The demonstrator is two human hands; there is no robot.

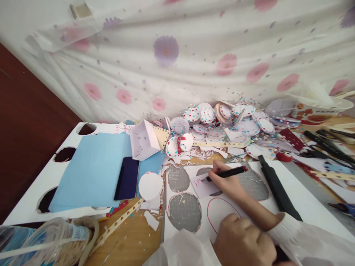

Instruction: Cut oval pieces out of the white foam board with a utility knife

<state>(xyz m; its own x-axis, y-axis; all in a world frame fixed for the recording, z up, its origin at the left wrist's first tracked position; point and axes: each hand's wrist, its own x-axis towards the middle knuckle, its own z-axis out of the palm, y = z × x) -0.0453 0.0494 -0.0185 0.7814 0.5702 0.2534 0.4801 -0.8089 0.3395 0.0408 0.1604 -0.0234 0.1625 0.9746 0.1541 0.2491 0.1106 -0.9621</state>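
our right hand (227,184) grips the marker (232,171); our left hand (242,240) curls, hold unclear; unpinned, the paper slip (202,189) might skid

A pale wood-grain counter (133,236) shows bare in patches. On it lie a grey cutting mat (184,213) under a holed white sheet (220,212), a cream strip (119,222) slanting across the front left, and torn paper scraps (151,220) beside the mat. White discs (206,114) are heaped along the back, with a printed bowl (314,113) near the far right corner.
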